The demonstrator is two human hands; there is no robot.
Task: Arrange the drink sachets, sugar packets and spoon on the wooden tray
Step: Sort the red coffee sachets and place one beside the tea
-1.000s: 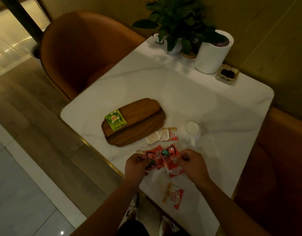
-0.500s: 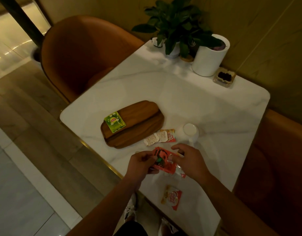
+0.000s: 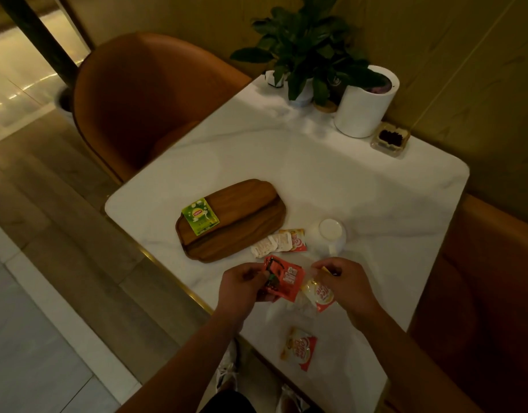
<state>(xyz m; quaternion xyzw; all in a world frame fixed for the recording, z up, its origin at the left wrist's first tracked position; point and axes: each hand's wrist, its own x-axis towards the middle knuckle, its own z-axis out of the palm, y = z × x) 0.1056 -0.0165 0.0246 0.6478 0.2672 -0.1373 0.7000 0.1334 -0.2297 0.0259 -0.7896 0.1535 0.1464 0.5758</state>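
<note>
Near the table's front edge, the left hand [image 3: 242, 286] is now pinching the red sachets [image 3: 282, 280] alone, while the right hand [image 3: 344, 283] is pulling away gripping a cream-and-red sachet [image 3: 321, 295]; wooden tray [image 3: 245, 231] holding only the green sachet [image 3: 201, 216], sorting underway.

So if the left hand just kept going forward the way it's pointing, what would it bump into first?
Probably the pale sugar packets lying beside the wooden tray, then the tray's near edge. The left hand, holding red sachets, points up and slightly right; its height above the table is unclear.
</note>
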